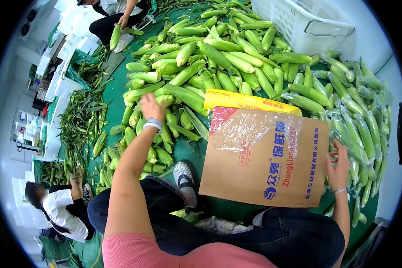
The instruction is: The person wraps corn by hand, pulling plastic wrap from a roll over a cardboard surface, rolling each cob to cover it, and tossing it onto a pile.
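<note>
My left hand (152, 108) reaches into the heap of green-husked corn (174, 67), its fingers apart right at the ears. A cardboard box (254, 174) with blue and red print lies in front of my knees. Clear plastic film (250, 134) is spread over its upper part, and a yellow wrap carton (250, 102) runs along its far edge. Beside the box's right edge, my right hand (338, 165) has its fingers stretched out, close to the film-wrapped corn (357, 129). Neither hand shows anything gripped in it.
A white plastic crate (299, 24) stands behind the heap. Stripped husks (80, 120) cover the floor on the left. One person (116, 18) crouches at the far left with a corn ear; another person (62, 205) sits lower left. My shoe (184, 178) is beside the box.
</note>
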A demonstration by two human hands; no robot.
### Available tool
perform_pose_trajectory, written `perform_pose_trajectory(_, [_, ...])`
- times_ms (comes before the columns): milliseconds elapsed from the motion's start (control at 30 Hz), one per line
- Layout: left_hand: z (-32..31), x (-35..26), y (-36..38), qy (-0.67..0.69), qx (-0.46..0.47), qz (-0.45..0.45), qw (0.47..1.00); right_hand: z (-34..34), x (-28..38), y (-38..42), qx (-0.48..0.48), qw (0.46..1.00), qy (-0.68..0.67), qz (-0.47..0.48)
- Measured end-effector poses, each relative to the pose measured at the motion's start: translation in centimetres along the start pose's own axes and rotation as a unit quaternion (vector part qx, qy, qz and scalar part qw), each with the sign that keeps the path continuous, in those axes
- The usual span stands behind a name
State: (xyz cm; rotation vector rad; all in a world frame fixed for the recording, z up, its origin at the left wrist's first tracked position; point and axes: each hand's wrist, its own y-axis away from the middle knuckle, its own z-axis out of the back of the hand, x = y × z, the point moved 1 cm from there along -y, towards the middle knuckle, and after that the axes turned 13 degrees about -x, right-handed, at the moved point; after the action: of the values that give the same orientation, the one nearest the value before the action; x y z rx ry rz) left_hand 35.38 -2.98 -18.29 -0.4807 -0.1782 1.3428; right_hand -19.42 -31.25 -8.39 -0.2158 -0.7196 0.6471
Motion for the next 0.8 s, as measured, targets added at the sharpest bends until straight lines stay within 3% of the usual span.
perform_pose_trajectory(33, [-0.1,-1.2,0.9,0.055,-0.036,-0.206,0.976,0.0,0.2,0.4,0.008,1.000,-0.013,-0.002])
perform_pose_trajectory(67, [-1.3,-2.7,2.4,0.150,0.163,0.002,0.975,0.0,0.5,1.0,0.017,1.000,-0.024,-0.007])
perform_pose_trajectory(100, [-1.8,-4.5,4.2,0.226,0.353,0.209,0.884,-0.1,0.9,1.7,0.014,1.000,-0.017,-0.013])
perform_pose_trajectory(167, [-8.3,-5.7,5.1,0.334,0.328,0.290,0.835,-0.3,1.3,2.7,0.029,0.998,-0.044,-0.033])
perform_pose_trajectory(233, [-10.7,-7.0,4.1,0.360,0.360,0.294,0.809,-0.6,1.5,3.4,0.059,0.997,-0.022,-0.035])
perform_pose_trajectory(333, [-10.1,-8.6,3.9,0.417,0.361,0.406,0.729,-1.5,1.8,3.8,0.106,0.993,0.036,-0.046])
perform_pose_trajectory(367, [-9.8,-8.1,4.3,0.503,0.330,0.437,0.669,-2.0,1.7,3.8,0.130,0.989,0.069,-0.027])
perform_pose_trajectory(400, [-9.1,-7.2,3.6,0.441,0.309,0.449,0.713,-2.8,1.6,3.8,0.137,0.986,0.099,-0.006])
perform_pose_trajectory(467, [-2.2,-7.3,4.6,0.545,0.261,0.306,0.736,-4.9,2.0,3.4,0.144,0.982,0.124,0.010])
perform_pose_trajectory(500, [-0.9,-6.6,4.5,0.554,0.209,0.217,0.776,-6.2,2.4,2.9,0.134,0.978,0.156,0.034])
perform_pose_trajectory(567, [2.9,-6.4,4.6,0.509,0.084,-0.053,0.855,-8.5,3.9,1.8,0.148,0.970,0.190,0.038])
perform_pose_trajectory(633, [9.4,-10.4,6.2,0.428,0.018,-0.298,0.853,-9.9,3.3,0.1,0.175,0.965,0.195,0.019])
perform_pose_trajectory(667, [12.1,-13.1,7.2,0.386,0.024,-0.382,0.839,-10.6,2.5,-0.8,0.233,0.959,0.154,0.053])
perform_pose_trajectory(700, [13.8,-15.4,8.7,0.343,0.026,-0.463,0.817,-10.7,2.0,-1.2,0.285,0.948,0.113,0.088])
perform_pose_trajectory(733, [14.3,-17.2,10.7,0.339,0.044,-0.469,0.814,-9.6,1.6,-1.5,0.277,0.950,0.115,0.085])
perform_pose_trajectory(767, [14.6,-18.8,12.4,0.336,0.062,-0.476,0.811,-8.1,0.6,-1.6,0.372,0.916,-0.101,-0.113])
perform_pose_trajectory(800, [14.2,-20.1,13.7,0.340,0.100,-0.462,0.813,-6.7,-0.6,-1.2,0.431,0.793,-0.310,-0.297])
